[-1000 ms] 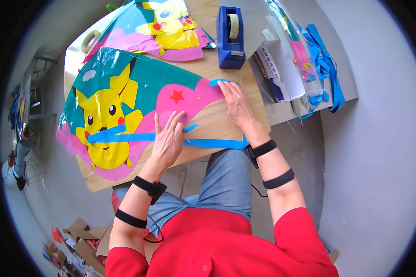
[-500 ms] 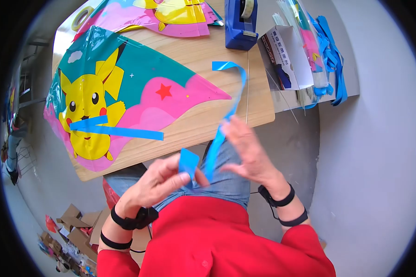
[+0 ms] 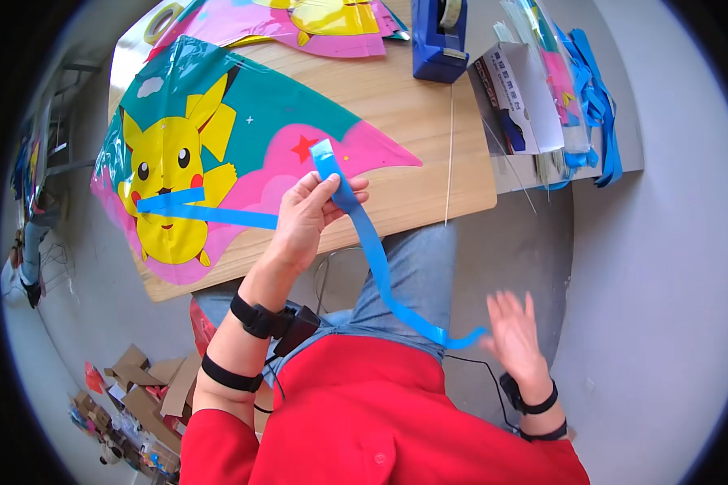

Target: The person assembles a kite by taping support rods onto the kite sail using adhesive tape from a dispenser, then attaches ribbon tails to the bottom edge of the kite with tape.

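A long blue strip (image 3: 374, 251) hangs from my left hand (image 3: 303, 214), pinched between thumb and fingers near its upper end, above the table's front edge. Its far end curls beside my right hand (image 3: 513, 335), whose fingers are spread, low on the right and slightly blurred; whether the thumb touches the strip is unclear. On the wooden table (image 3: 396, 89) lies a teal and pink kite sheet (image 3: 299, 105) with a yellow cartoon figure. Another folded blue strip (image 3: 226, 217) lies across that figure, its right end running behind my left hand.
A blue tape dispenser (image 3: 440, 48) stands at the table's back right, near an open white box (image 3: 527, 105) and hanging blue strips (image 3: 597, 113). Another printed sheet (image 3: 348, 40) and a tape roll (image 3: 163, 23) lie at the back. A thin rod (image 3: 450, 153) crosses the table's right side.
My left hand has risen over the sheet's lower edge with the strip in it. My right hand has moved down and right, and the strip's far end has left the table.
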The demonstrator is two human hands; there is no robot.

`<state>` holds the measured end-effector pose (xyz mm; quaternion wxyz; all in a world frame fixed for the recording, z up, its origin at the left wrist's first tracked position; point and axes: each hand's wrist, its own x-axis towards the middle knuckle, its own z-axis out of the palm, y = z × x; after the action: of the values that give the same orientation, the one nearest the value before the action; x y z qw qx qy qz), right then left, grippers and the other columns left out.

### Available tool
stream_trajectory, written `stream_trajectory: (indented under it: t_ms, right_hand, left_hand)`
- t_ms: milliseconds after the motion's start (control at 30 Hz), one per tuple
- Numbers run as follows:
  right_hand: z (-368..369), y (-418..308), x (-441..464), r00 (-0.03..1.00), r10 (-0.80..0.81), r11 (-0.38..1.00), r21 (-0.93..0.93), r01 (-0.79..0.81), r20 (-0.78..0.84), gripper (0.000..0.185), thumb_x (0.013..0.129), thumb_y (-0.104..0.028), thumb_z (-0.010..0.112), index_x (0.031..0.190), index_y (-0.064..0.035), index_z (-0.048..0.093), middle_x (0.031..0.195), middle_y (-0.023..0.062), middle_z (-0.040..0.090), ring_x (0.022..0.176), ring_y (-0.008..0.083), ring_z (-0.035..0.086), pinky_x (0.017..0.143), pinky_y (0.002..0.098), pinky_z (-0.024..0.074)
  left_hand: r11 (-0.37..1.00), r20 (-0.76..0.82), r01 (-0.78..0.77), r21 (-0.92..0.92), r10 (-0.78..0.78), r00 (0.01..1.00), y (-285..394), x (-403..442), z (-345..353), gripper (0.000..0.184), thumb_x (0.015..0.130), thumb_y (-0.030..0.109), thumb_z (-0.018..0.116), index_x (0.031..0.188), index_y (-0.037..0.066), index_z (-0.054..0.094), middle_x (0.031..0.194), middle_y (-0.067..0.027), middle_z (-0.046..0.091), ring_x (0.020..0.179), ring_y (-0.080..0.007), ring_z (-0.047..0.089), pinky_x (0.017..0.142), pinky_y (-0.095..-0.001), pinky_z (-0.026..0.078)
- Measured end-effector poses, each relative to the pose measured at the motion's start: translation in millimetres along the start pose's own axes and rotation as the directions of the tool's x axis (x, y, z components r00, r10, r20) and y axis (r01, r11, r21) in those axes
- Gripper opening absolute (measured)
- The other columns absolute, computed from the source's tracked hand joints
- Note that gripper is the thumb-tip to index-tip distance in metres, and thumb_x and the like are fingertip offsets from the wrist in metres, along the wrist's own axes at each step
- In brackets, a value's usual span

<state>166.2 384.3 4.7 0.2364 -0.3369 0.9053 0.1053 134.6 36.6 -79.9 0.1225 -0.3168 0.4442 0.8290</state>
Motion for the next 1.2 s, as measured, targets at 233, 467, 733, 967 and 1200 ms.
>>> stream_trajectory:
  t_ms: [233, 467, 733, 967, 1200]
  right_hand:
    - [-26.3, -57.2, 177.3, 0.924, 0.365, 0.08, 0.993, 0.087, -0.111, 0.019, 0.087, -0.016, 0.071, 0.094, 0.0005, 0.068, 0.082, 0.0077, 0.069, 0.074, 0.0147, 0.065, 0.067, 0.0294, 0.0513]
    - [20.1, -78.0, 201.6, 0.92, 0.372, -0.254, 0.967, -0.027, 0.124, 0.021, 0.087, -0.019, 0.073, 0.089, 0.0014, 0.07, 0.071, 0.001, 0.066, 0.063, 0.0047, 0.058, 0.051, 0.0206, 0.0458]
    - [34.1, -62.7, 221.3, 0.918, 0.383, -0.154, 0.987, -0.046, 0.102, 0.018, 0.087, -0.018, 0.074, 0.089, 0.0001, 0.072, 0.073, -0.0031, 0.063, 0.066, 0.0032, 0.051, 0.06, 0.0194, 0.0411]
    - [26.9, -52.3, 219.1, 0.911, 0.355, -0.226, 0.965, -0.135, 0.211, 0.016, 0.087, -0.015, 0.073, 0.088, 0.0012, 0.073, 0.072, -0.0024, 0.064, 0.065, 0.0038, 0.053, 0.058, 0.0201, 0.0424]
    - [34.2, -55.0, 222.5, 0.914, 0.329, -0.245, 0.956, -0.16, 0.238, 0.017, 0.087, -0.015, 0.072, 0.089, 0.0017, 0.073, 0.072, -0.0016, 0.065, 0.066, 0.0039, 0.055, 0.059, 0.0196, 0.0444]
  left_hand:
    - [0.995, 0.077, 0.043, 0.09, -0.05, 0.996, -11.3, -3.6, 21.6, 0.018, 0.1, 0.023, 0.052, 0.105, 0.006, 0.057, 0.106, -0.0138, 0.069, 0.094, -0.0213, 0.07, 0.087, -0.034, 0.054]
    - [0.944, 0.022, 0.071, 0.321, -0.083, 0.996, -63.2, 11.4, 15.2, 0.024, 0.098, 0.024, 0.058, 0.101, 0.0, 0.061, 0.093, -0.0066, 0.069, 0.077, -0.0118, 0.066, 0.073, -0.0272, 0.053]
    - [-0.045, 0.409, -0.489, 0.871, 0.618, 0.672, -55.0, 23.8, -7.4, 0.029, 0.082, 0.007, 0.063, 0.11, 0.003, 0.061, 0.114, -0.0111, 0.058, 0.113, -0.0324, 0.053, 0.095, -0.0425, 0.044]
    - [-0.19, 0.508, -0.5, 0.845, 0.579, 0.638, -67.0, 39.9, -10.1, 0.04, 0.078, 0.003, 0.06, 0.118, 0.004, 0.058, 0.127, -0.0096, 0.051, 0.124, -0.0302, 0.047, 0.103, -0.0423, 0.04]
    - [-0.205, 0.537, -0.543, 0.814, 0.623, 0.57, -84.4, 48.3, -22.6, 0.055, 0.073, 0.009, 0.063, 0.126, 0.006, 0.051, 0.131, -0.0081, 0.049, 0.126, -0.0277, 0.045, 0.11, -0.043, 0.035]
